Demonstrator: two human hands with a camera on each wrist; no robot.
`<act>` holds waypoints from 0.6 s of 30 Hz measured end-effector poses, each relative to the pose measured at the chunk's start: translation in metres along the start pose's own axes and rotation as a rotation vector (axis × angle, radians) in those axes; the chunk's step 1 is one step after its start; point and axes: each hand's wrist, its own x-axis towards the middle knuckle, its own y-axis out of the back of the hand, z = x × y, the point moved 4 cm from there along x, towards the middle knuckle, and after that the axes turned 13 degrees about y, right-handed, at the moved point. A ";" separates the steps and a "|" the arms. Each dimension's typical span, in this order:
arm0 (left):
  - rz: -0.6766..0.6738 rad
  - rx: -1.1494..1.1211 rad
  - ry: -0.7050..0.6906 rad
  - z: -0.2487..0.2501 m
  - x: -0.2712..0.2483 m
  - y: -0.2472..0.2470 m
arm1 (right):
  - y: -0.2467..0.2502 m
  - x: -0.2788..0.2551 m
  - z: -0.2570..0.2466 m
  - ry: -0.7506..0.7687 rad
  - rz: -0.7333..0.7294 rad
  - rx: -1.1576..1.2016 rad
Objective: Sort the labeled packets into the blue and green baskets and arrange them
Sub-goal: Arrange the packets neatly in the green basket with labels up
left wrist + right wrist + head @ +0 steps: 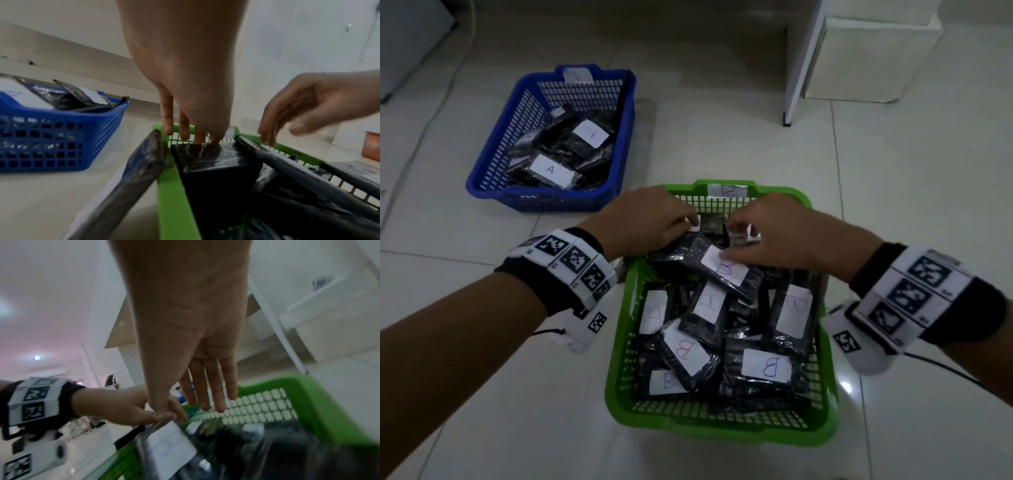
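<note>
The green basket (pixel 722 432) sits on the floor right in front of me, holding several black packets with white B labels. Both hands are at its far end. My left hand (pixel 683 222) pinches the top edge of an upright black packet (pixel 213 162) with thumb and fingertips (pixel 200 139). My right hand (pixel 732 240) keeps its fingers straight over the mesh wall, and its thumb (pixel 161 412) presses on the label of a tilted B packet (pixel 726 270). The blue basket (pixel 482 186) stands back left with several packets, one labelled A.
One black packet (pixel 127 186) leans over the green basket's left rim (pixel 168 194). A white cabinet leg (pixel 792 85) and a white box (pixel 869 58) stand at the back right. A cable (pixel 424 120) runs along the floor on the left.
</note>
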 end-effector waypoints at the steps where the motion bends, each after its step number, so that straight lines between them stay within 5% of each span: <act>1: -0.032 -0.022 -0.018 0.001 -0.002 -0.004 | -0.013 0.000 -0.005 -0.004 -0.055 0.024; 6: -0.043 -0.134 -0.095 0.003 -0.014 -0.005 | -0.048 -0.001 -0.014 0.031 -0.083 0.016; 18: -0.031 0.017 -0.210 -0.006 -0.025 -0.022 | 0.036 -0.004 0.027 -0.041 0.256 0.173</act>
